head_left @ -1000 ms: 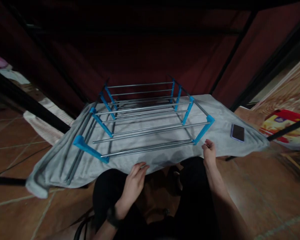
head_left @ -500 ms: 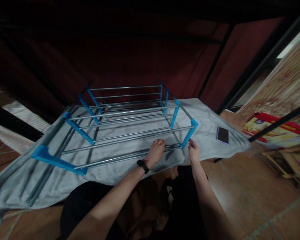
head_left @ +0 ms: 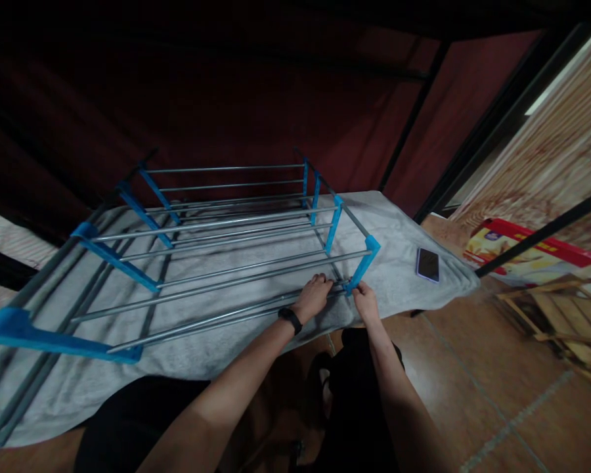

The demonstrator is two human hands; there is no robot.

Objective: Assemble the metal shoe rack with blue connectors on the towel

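Note:
A rack of grey metal rods (head_left: pixel 211 226) joined by blue plastic side pieces lies on a grey cloth (head_left: pixel 404 243) spread over the floor. My left hand (head_left: pixel 314 297), with a black band on the wrist, is closed over the nearest rods close to their right end. My right hand (head_left: pixel 365 302) grips the lower end of the blue corner piece (head_left: pixel 363 263) at the rack's near right corner. Both hands sit close together at that corner.
A phone (head_left: pixel 427 264) lies on the cloth to the right of the rack. Further right are a red and yellow box (head_left: pixel 517 253) and wooden slats (head_left: pixel 556 315) on the tiled floor. Dark red fabric and black poles stand behind.
My left hand moved from the cloth's front edge up and right onto the nearest rods. My right hand closed on the blue corner piece. The view shifted right.

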